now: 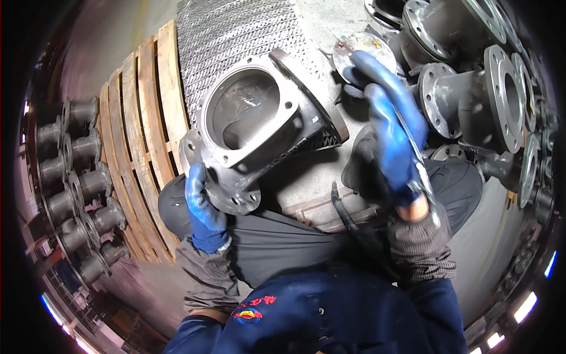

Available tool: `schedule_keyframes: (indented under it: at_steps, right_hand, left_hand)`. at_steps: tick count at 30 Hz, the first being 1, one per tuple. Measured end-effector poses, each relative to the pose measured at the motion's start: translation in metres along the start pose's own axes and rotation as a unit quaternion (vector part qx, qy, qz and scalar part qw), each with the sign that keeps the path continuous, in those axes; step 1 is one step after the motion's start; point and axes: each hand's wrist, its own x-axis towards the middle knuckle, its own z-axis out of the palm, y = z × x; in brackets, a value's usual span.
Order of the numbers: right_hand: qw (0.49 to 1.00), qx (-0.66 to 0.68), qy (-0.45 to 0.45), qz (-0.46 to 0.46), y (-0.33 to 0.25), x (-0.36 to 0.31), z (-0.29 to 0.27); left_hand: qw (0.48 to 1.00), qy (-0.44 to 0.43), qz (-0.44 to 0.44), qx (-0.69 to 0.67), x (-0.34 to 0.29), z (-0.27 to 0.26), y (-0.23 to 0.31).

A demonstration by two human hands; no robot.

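A grey cast-metal valve body point(268, 144) with a square flanged top opening and round side flanges stands tilted before me on the floor. My left hand point(202, 197), in a blue-coated glove, grips its near-left flange with the fingers closed over the rim. On the right my gloved right hand point(394, 127) is raised and smeared by motion. A long thin metal tool point(420, 168) runs along that hand past the wrist; its kind cannot be made out. Just beyond the fingertips lies a round pale disc point(367, 54) with red and yellow smears.
A wooden pallet point(141, 112) lies at the left, with rows of flanged castings point(76, 183) past it. A patterned metal mesh mat point(236, 29) is beyond the valve body. More flanged castings point(471, 100) crowd the right. A dark hose-like piece point(342, 206) lies between my legs.
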Motion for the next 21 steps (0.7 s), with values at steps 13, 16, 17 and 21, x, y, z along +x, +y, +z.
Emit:
schedule_keyframes:
  at_steps: [13, 16, 17, 21]
  right_hand:
    - [0.996, -0.025, -0.056, 0.061, 0.072, 0.018, 0.029]
    - [0.996, -0.013, -0.043, 0.075, 0.074, 0.004, 0.037]
    - [0.995, 0.019, -0.043, 0.084, 0.078, -0.004, 0.04]
    - [0.987, 0.061, -0.055, 0.139, 0.075, -0.032, 0.053]
  left_hand:
    - [0.995, -0.048, -0.04, -0.081, 0.019, 0.036, 0.026]
    - [0.988, 0.014, 0.098, 0.119, 0.015, 0.019, 0.014]
    - [0.998, 0.026, 0.04, 0.034, 0.01, 0.015, 0.014]
    - [0.984, 0.004, 0.139, 0.107, -0.017, 0.003, 0.027]
